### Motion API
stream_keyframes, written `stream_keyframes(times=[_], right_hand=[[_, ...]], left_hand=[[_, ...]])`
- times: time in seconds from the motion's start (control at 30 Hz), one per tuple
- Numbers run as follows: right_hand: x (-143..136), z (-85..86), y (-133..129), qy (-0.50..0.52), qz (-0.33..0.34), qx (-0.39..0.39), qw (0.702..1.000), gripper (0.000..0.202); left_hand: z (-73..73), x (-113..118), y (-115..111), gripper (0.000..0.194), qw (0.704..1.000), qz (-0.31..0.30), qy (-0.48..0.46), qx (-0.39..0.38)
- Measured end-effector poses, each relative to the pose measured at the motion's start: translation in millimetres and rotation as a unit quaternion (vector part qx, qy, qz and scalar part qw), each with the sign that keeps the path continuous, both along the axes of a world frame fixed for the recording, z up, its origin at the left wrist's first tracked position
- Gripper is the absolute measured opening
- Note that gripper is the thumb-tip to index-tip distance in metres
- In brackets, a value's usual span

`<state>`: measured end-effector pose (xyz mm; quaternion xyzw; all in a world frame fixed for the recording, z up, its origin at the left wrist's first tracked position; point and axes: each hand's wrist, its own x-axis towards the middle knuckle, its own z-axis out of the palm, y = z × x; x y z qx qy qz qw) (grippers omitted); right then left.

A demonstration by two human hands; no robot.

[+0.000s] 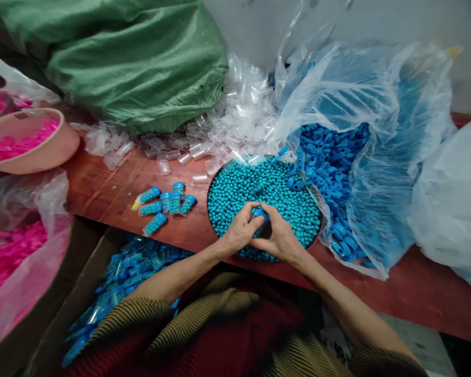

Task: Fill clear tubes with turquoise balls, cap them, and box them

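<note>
My left hand (242, 228) and my right hand (277, 235) meet over a round container of turquoise balls (235, 188). Between their fingers they hold a small piece with a blue cap (260, 214); its lower part is mostly hidden. Both hands have their fingers curled round it. Several filled tubes with blue caps (155, 224) lie on the red table to the left. Behind the balls is a heap of clear tubes (198, 151). Loose blue caps (329, 157) spill from a plastic bag at the right of the balls.
A green sack (141, 68) stands at the back left. A pink basin (65, 141) with pink pieces is at the far left, above a bag of pink pieces (15, 251). Below the table edge, a box holds blue-capped tubes (121, 272). A white bag (451, 199) sits far right.
</note>
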<state>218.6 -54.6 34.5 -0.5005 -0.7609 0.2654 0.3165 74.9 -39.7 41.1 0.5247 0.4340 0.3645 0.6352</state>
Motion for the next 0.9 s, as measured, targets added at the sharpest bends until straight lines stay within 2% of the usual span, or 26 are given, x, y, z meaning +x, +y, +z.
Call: stream_keyframes(times=[0.1, 0.17, 0.27, 0.37, 0.47, 0.57, 0.63, 0.7, 0.77, 0.9], right_hand=[[12.1, 14.7, 8.5, 0.091, 0.040, -0.144, 0.985, 0.040], [13.5, 15.9, 11.4, 0.146, 0.010, -0.165, 0.975, 0.032], [5.7, 6.3, 9.0, 0.192, -0.073, -0.099, 0.974, 0.027], [-2.5, -4.5, 4.7, 0.193, -0.113, -0.056, 0.973, 0.028], [-2.5, -7.1, 4.0, 0.164, -0.105, -0.044, 0.980, 0.028], [2.1, -4.3, 3.7, 0.080, -0.038, -0.019, 0.996, 0.036], [3.4, -2.9, 0.9, -0.006, 0.018, 0.015, 1.000, 0.055], [1.4, -2.6, -3.5, -0.085, 0.045, 0.052, 0.994, 0.077], [-3.0, -2.9, -7.5, -0.125, 0.029, 0.084, 0.988, 0.083], [-10.1, -6.5, -6.9, -0.109, -0.027, 0.134, 0.985, 0.076]], left_hand=[[0.4, -4.1, 3.8, 0.030, 0.998, -0.057, 0.018, 0.033], [-1.2, -4.6, 4.4, 0.028, 0.996, -0.068, 0.025, 0.057], [-5.8, -2.1, 1.2, 0.025, 0.996, -0.026, 0.034, 0.075], [-8.4, 0.0, -3.3, 0.024, 0.997, 0.009, 0.044, 0.069], [-7.2, -1.2, -5.4, 0.027, 0.997, 0.011, 0.051, 0.058], [-5.6, -3.8, -5.5, 0.038, 0.997, 0.020, 0.051, 0.053], [-5.3, -4.6, -5.3, 0.039, 0.997, 0.023, 0.050, 0.051], [-4.4, -4.2, -5.2, 0.036, 0.998, 0.018, 0.042, 0.047], [-2.0, -2.6, -5.1, 0.032, 0.998, 0.016, 0.038, 0.045], [4.6, 2.9, -4.9, 0.026, 0.999, 0.021, 0.015, 0.033]])
